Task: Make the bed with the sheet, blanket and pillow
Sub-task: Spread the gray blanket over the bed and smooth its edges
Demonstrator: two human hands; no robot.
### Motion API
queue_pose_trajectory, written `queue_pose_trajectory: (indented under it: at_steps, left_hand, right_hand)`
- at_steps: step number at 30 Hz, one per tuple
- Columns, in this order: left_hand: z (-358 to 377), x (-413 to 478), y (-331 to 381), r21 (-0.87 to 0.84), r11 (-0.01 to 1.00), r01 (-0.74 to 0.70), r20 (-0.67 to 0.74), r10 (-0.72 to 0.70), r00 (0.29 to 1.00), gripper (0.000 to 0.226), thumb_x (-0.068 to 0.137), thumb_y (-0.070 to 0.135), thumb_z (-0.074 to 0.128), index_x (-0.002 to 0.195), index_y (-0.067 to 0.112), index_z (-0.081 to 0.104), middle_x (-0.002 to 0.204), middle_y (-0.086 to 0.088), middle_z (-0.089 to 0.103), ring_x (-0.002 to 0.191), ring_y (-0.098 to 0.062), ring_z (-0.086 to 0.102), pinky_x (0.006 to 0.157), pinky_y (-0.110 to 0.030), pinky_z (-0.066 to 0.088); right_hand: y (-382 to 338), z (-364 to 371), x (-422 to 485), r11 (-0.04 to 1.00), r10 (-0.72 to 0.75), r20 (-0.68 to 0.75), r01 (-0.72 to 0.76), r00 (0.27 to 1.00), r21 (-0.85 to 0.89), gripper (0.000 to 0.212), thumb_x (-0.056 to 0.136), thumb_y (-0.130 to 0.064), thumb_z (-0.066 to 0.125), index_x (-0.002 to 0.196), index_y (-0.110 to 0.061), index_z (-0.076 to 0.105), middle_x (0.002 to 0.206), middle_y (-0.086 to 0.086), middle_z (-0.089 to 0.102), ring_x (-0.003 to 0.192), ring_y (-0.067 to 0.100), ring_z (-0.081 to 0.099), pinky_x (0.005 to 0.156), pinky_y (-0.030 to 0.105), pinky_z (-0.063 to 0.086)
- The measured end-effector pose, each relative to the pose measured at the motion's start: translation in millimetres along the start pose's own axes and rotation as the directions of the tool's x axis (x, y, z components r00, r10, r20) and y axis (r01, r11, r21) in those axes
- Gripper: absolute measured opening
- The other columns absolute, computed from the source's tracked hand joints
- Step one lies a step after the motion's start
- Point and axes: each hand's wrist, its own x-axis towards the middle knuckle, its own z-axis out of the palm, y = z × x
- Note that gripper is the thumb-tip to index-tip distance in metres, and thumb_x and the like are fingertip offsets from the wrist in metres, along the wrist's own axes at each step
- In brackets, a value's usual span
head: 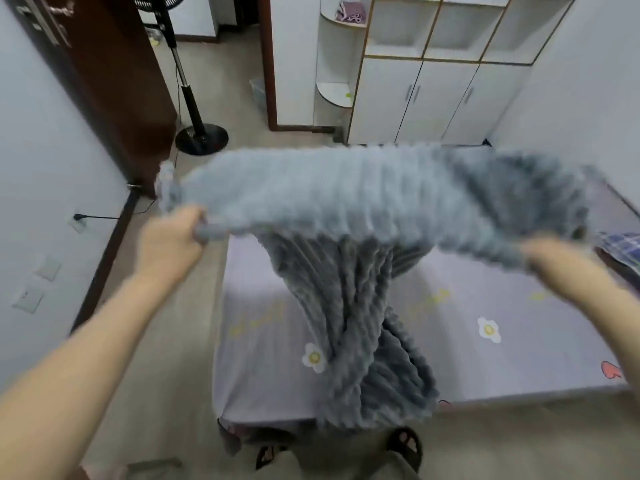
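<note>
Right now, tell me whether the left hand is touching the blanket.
Touching: the head view shows the left hand gripping the blanket at its edge.

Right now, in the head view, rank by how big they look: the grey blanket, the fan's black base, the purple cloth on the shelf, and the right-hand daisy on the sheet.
1. grey blanket, by far.
2. fan's black base.
3. purple cloth and right-hand daisy: they look about alike, and the cloth is farther away, so unranked.

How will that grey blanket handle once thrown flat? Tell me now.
Probably floppy: the blanket sags and twists between the left hand and right hand. Likely fairly heavy, being thick and ribbed. It should grip the sheet rather than slide.
</note>
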Motion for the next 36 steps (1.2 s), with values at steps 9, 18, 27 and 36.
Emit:
queue_pose_trajectory:
  at_steps: [9, 18, 27, 36]
  left_hand:
    - [111.1, -198.7, 61.8, 0.080, 0.997, -0.010, 0.562, -0.037, 0.826, 0.023, 0.052, -0.009, 0.080, 0.063, 0.003, 0.063, 0.067, -0.015, 0.061, 0.060, -0.033, 0.064, 0.050, -0.037, 0.052]
    - [156.6, -251.8, 232.2, 0.016, 0.990, 0.141, 0.569, -0.125, 0.812, 0.019, 0.094, 0.016, 0.049, 0.106, 0.011, 0.063, 0.106, -0.009, 0.066, 0.098, -0.028, 0.064, 0.082, -0.037, 0.047]
    - [136.8, -229.2, 330.3, -0.275, 0.939, 0.206, 0.381, -0.090, 0.920, 0.030, 0.088, 0.038, 0.041, 0.101, 0.016, 0.058, 0.097, -0.002, 0.067, 0.087, -0.017, 0.056, 0.069, -0.024, 0.039]
    - [145.6, -252.8, 267.2, -0.060, 0.893, 0.445, 0.488, -0.363, 0.794, 0.009, 0.079, 0.010, 0.067, 0.084, 0.003, 0.064, 0.085, -0.007, 0.054, 0.081, -0.029, 0.058, 0.071, -0.035, 0.043]
  right_hand:
    - [117.8, 102.9, -134.3, 0.966, 0.241, 0.592, -0.132, 0.769, -0.221, 0.019, 0.090, -0.029, 0.042, 0.099, -0.039, 0.055, 0.115, -0.015, 0.061, 0.116, 0.007, 0.051, 0.085, 0.022, 0.040]
    - [169.2, 170.1, -103.3, 0.996, 0.035, 0.796, -0.087, 0.604, 0.022, 0.021, 0.097, -0.039, 0.048, 0.079, -0.031, 0.055, 0.095, -0.007, 0.065, 0.096, 0.013, 0.064, 0.075, 0.024, 0.048]
    - [-89.0, 105.8, -119.1, 0.534, -0.630, 0.465, -0.088, 0.622, 0.841, 0.033, 0.082, -0.039, 0.068, 0.111, -0.050, 0.057, 0.108, -0.023, 0.062, 0.104, -0.006, 0.059, 0.080, 0.004, 0.039]
    - [-48.6, 70.0, -66.3, 0.283, -0.260, 0.417, -0.344, 0.871, 0.895, 0.030, 0.081, 0.000, 0.066, 0.071, -0.027, 0.075, 0.074, -0.007, 0.074, 0.070, 0.003, 0.066, 0.067, 0.018, 0.053]
